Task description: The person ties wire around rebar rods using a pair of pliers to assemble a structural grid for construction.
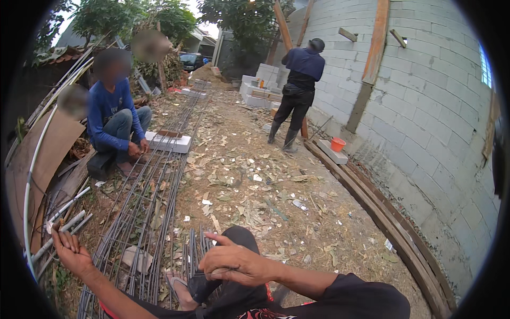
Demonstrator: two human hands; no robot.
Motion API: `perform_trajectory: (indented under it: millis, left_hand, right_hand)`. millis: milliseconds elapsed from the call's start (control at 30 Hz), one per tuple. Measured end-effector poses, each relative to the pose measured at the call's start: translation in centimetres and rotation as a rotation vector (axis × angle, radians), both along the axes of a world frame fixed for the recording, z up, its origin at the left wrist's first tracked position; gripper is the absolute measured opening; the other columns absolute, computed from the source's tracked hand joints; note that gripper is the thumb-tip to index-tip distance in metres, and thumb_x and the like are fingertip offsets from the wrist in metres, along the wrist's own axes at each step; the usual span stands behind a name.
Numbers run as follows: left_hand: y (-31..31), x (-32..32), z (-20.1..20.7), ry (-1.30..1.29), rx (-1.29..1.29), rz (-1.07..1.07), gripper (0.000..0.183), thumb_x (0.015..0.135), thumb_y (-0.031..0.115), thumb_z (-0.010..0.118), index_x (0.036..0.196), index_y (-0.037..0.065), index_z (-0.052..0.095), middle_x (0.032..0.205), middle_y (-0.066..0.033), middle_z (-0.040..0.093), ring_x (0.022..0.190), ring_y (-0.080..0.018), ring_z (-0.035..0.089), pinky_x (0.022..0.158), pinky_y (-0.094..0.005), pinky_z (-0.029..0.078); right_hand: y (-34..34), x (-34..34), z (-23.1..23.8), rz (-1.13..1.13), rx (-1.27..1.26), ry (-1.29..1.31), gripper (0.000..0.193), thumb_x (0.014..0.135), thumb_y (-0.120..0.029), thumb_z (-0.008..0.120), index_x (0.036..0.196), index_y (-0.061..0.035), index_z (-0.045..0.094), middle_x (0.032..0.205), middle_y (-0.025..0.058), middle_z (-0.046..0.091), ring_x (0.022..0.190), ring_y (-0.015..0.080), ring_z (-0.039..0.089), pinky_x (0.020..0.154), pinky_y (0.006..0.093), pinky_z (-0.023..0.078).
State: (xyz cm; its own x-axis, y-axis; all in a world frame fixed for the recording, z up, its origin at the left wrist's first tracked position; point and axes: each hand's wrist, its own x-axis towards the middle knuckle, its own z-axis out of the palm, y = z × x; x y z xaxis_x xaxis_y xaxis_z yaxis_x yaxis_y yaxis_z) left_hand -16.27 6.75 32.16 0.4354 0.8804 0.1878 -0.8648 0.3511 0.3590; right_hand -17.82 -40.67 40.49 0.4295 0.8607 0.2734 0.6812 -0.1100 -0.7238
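Observation:
My left hand [73, 254] is raised at the lower left, beside some white pipes. Its fingers are bent together around something small and pale at the fingertips, too small to name. In front of my knee, my right hand [236, 264] has its index finger stretched out to the left. The other fingers are curled in, with a thin dark line at them that I cannot make out. Long steel reinforcement bars [169, 204], joined into a cage, run along the ground between my hands and away from me. Shorter steel rods [192, 251] lie by my leg.
A person in blue [114, 117] squats left of the bars, near a white block [169, 142]. Another person [300, 87] stands by the block wall [419, 101]. Timber beams [382, 226] line the right side, beside an orange bucket [338, 144]. White pipes [66, 212] lie left.

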Motion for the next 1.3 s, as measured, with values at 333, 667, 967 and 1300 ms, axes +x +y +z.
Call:
perform_trajectory:
  millis: [333,667,967,1300]
  left_hand:
    - [3.0,2.7,-3.8,0.195,-0.010,-0.094,0.040,0.109,0.029,0.055,0.074,0.009,0.054,0.056,-0.0018,0.037,0.050,-0.0156,0.022,0.058,-0.0405,0.035]
    - [0.3,3.7,-2.3,0.221,-0.206,-0.082,0.041,0.112,0.024,0.048,0.073,0.012,0.045,0.056,0.0028,0.026,0.041,-0.0073,0.015,0.036,-0.0252,0.021]
    - [-0.6,4.4,-1.9,0.169,-0.127,-0.114,0.033,0.112,0.023,0.047,0.131,-0.001,0.060,0.059,0.0029,0.025,0.043,-0.0044,0.016,0.036,-0.0245,0.021]
    - [-0.2,8.0,-6.4,0.345,-0.184,-0.187,0.034,0.111,0.026,0.050,0.126,-0.001,0.064,0.058,0.0039,0.030,0.041,-0.0048,0.019,0.034,-0.0244,0.019]
  right_hand:
    - [-2.4,0.6,-1.7,-0.002,0.125,0.743,0.046,0.111,-0.037,0.046,0.112,0.0060,0.064,0.087,0.0042,0.060,0.083,0.0136,0.054,0.076,0.0307,0.045]
    - [-0.1,-3.6,-0.2,-0.018,0.234,0.074,0.021,0.106,-0.017,0.055,0.109,0.0019,0.063,0.091,0.0158,0.066,0.089,0.0274,0.068,0.077,0.0381,0.050]
    - [-1.5,1.7,-14.0,-0.093,-0.154,0.302,0.035,0.109,-0.027,0.048,0.114,0.0034,0.063,0.106,0.0223,0.069,0.102,0.0286,0.070,0.083,0.0453,0.049]
    - [-6.2,3.0,3.8,-0.407,0.190,0.103,0.047,0.104,-0.020,0.057,0.142,0.0010,0.038,0.098,0.0147,0.071,0.083,0.0195,0.066,0.071,0.0337,0.052]
